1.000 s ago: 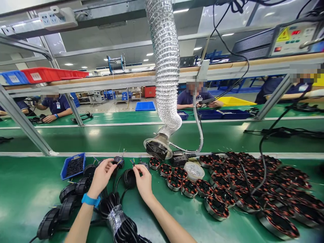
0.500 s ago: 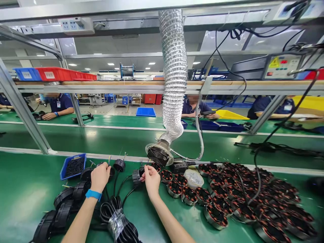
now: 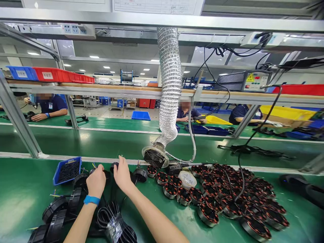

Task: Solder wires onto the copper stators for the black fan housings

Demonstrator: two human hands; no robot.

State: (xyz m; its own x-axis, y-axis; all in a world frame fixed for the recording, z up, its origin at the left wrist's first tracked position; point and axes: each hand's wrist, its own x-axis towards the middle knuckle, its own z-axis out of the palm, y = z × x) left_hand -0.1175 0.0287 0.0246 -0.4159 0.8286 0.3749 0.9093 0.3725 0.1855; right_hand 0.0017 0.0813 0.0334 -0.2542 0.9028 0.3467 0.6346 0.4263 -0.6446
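Observation:
My left hand [image 3: 96, 180], with a blue band on its wrist, is closed against a black round end cap [image 3: 107, 176] that shows past its knuckles. The hand hides most of this part. Beside it, my right hand [image 3: 123, 174] reaches up with fingers stretched at another black end cap [image 3: 114, 166], whose thin wires stand near the fingertips. To the right sits a wired black end cap [image 3: 141, 174], apart from both hands. A taped bundle of black cable [image 3: 115, 224] lies below, between my forearms.
More black end caps [image 3: 57, 224] lie at the left, near a blue tray [image 3: 56, 178] of small black pieces. Copper-wound stators [image 3: 207, 214] crowd the right around a pale round tub [image 3: 187, 179]. A foil duct's fan [image 3: 155, 157] hangs over the bench. Several people sit opposite.
My right hand has left the wired end cap on the right and moved left to the one beside my left hand. My left hand stays near its place. The view has shifted slightly.

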